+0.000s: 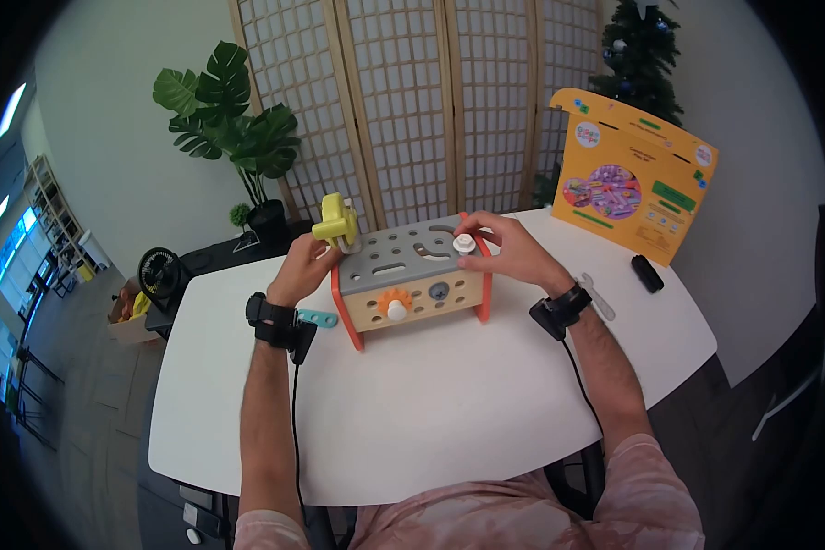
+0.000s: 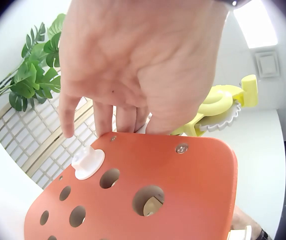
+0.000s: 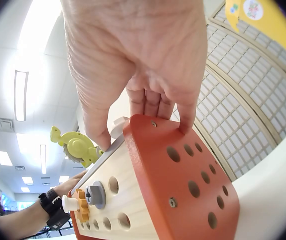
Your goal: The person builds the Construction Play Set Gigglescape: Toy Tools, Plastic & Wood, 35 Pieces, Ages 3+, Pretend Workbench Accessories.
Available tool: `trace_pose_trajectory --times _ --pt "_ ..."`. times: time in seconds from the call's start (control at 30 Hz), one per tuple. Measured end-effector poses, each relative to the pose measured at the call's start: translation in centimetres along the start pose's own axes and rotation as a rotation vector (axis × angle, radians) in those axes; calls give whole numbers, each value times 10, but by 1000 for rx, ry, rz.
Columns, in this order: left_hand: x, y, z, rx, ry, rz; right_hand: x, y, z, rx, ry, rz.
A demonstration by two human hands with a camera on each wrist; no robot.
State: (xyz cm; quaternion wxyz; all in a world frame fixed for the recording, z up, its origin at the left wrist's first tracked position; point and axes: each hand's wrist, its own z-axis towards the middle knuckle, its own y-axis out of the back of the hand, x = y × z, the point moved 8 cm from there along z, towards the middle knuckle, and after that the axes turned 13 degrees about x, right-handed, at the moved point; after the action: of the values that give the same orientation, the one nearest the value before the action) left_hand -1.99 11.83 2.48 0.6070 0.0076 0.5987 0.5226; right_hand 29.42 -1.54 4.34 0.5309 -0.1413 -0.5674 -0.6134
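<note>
A toy workbench point(image 1: 403, 252) with a grey perforated top and red-orange end panels stands on the table. At its left end, my left hand point(image 1: 300, 272) grips the top edge beside a yellow toy saw point(image 1: 335, 220); in the left wrist view its fingertips pass behind the end panel point(image 2: 133, 175). My right hand point(image 1: 520, 252) holds the right end, thumb on the front top edge and fingers towards the back, around a white bolt head point(image 1: 465, 244). An orange gear point(image 1: 394, 301) with a white peg and a grey screw head point(image 1: 439, 291) are on the front.
On the white table point(image 1: 412, 412), a teal strip point(image 1: 318, 318) lies beside the left wrist and a grey wrench point(image 1: 599, 298) beside the right. A yellow box point(image 1: 632, 174) stands at the back right, with a black object point(image 1: 647, 273) near it. Cables hang from both wrists.
</note>
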Motion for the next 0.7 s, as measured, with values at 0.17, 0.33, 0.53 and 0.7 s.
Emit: trace_pose_trajectory --times 0.17,0.33,0.53,0.7 --pt "1 0 1 30 12 97 0 -1 0 8 -7 15" --pt "7 1 1 37 38 50 -1 0 0 25 -20 19" --pt "-27 -6 2 -23 73 219 -3 0 2 47 -33 9" --pt "-36 -4 -2 -198 -36 211 -2 -2 1 54 -42 6"
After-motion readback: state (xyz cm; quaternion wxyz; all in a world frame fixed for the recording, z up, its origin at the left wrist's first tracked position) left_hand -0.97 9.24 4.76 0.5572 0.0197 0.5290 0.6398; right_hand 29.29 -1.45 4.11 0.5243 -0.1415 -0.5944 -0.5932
